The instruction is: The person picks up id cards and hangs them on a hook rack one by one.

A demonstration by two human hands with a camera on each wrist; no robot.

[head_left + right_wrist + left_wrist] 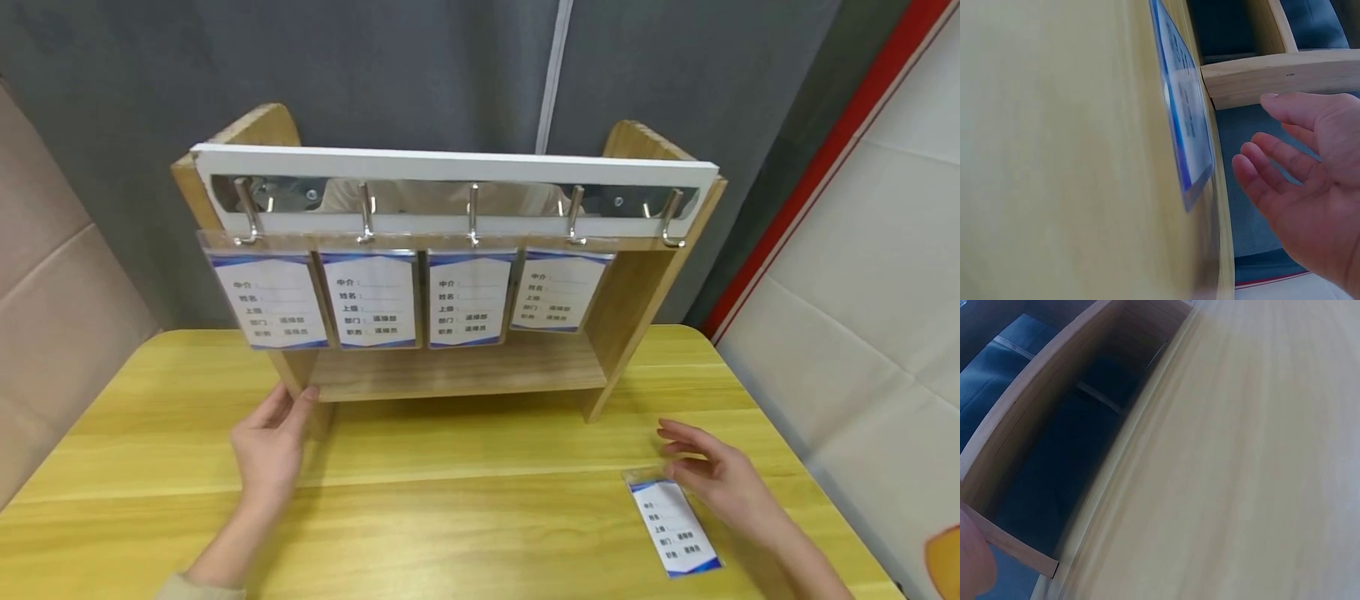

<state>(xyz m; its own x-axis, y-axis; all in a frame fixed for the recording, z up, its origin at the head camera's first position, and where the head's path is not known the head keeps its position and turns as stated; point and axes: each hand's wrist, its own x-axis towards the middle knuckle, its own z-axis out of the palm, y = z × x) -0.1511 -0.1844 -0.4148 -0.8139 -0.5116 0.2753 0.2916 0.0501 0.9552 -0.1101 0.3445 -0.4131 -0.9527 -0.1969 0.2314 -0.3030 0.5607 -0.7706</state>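
Observation:
A wooden rack point(457, 375) stands on the table with a white hook rail point(450, 162) along its top front. My left hand point(270, 446) grips the lower end of its left side panel, thumb in front and fingers behind; the left wrist view shows only part of that hand at the edge. An ID badge point(678, 529) in a clear sleeve lies on the table at the right. Beside its upper end is my right hand point(723, 479), fingers loosely bent and holding nothing. The right wrist view shows those fingers apart from the badge point(1185, 106).
Several matching badges point(371, 300) hang in a row from the metal hooks point(474, 217); the rightmost hook point(671, 218) bears none. A grey curtain point(420, 75) is behind the rack, with a white padded wall point(870, 317) to the right of the table point(450, 517).

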